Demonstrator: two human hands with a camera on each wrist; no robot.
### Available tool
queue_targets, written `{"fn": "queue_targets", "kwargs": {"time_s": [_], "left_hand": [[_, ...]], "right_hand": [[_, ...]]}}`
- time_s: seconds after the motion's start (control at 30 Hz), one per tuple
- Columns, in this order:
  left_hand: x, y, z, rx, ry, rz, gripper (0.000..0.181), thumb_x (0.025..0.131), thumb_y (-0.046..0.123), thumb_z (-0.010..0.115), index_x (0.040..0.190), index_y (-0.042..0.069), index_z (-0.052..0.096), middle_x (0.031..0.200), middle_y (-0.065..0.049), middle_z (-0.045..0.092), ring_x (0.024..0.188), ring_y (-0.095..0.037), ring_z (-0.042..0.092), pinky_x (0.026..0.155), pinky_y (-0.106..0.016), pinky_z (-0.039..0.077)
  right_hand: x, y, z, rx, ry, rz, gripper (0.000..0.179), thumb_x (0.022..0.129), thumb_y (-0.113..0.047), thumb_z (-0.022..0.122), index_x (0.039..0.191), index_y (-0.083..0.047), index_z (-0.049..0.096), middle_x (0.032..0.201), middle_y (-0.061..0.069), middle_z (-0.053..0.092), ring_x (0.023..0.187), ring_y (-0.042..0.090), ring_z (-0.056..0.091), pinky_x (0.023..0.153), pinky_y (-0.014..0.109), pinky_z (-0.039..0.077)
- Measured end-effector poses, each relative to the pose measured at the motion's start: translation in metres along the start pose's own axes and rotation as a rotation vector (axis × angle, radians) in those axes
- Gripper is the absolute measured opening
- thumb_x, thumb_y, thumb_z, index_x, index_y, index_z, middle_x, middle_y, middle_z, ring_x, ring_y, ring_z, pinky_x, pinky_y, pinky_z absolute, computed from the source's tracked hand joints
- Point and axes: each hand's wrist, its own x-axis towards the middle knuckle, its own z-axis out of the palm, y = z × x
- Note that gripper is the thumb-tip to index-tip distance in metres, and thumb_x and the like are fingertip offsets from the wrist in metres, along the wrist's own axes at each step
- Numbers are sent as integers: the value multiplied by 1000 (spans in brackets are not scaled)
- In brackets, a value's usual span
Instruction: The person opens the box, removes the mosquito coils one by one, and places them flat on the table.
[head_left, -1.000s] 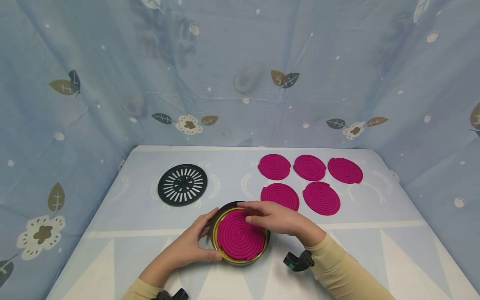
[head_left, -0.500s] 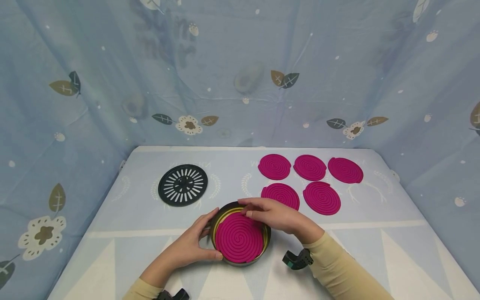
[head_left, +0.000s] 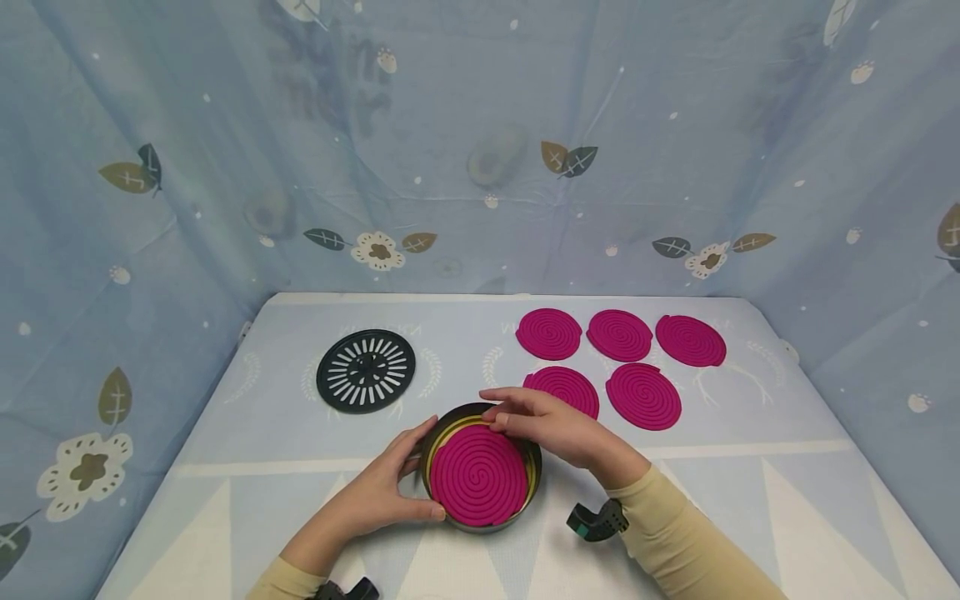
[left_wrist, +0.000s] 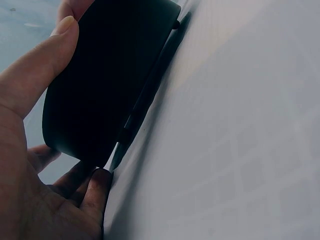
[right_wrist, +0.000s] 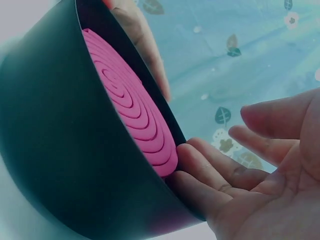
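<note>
A round dark tin (head_left: 534,467) with a yellow ring inside stands on the table, open side up. Inside it lies a magenta mosquito coil (head_left: 480,477), its spiral face showing. My left hand (head_left: 390,487) grips the tin's left side, thumb at the near wall and fingers round behind; the left wrist view shows the tin's dark wall (left_wrist: 110,75) between them. At the far right rim is my right hand (head_left: 543,427), fingers reaching over the edge. In the right wrist view its fingertips (right_wrist: 187,155) are right at the coil's edge, while the thumb stands apart.
Several more magenta coils lie flat in two rows at the back right, one of them (head_left: 643,396) beyond my right hand. A black slotted lid (head_left: 366,371) rests at the back left. Patterned blue fabric (head_left: 480,150) hangs behind the table.
The coil in the tin has shifted slightly left. My right hand has drawn back a little from over the coil toward the rim. My left hand keeps its hold.
</note>
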Motion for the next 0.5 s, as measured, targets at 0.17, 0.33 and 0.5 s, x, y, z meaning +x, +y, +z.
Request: {"fn": "queue_targets", "kwargs": {"time_s": [0.17, 0.33, 0.5], "left_hand": [[0, -1, 0, -5, -1, 5, 115, 68, 34, 92, 159, 22, 23, 152, 2, 34, 138, -14, 37, 114, -32, 37], [0, -1, 0, -9, -2, 5, 115, 68, 34, 92, 159, 22, 23, 153, 2, 33, 138, -15, 36, 114, -32, 37], [0, -1, 0, -9, 1, 4, 115, 68, 34, 92, 159, 23, 23, 153, 2, 32, 138, -15, 36, 113, -32, 37]], "right_hand": [[0, 3, -1, 99, 7, 19, 49, 102, -22, 56, 148, -10, 44, 134, 20, 57, 121, 30, 57, 103, 45, 50], [2, 5, -2, 174, 22, 29, 49, 102, -23, 55, 149, -10, 43, 138, 23, 52, 125, 33, 54, 102, 44, 51], [0, 6, -3, 203, 17, 33, 51, 102, -26, 56, 149, -10, 42, 141, 20, 50, 130, 36, 49, 103, 46, 50]]}}
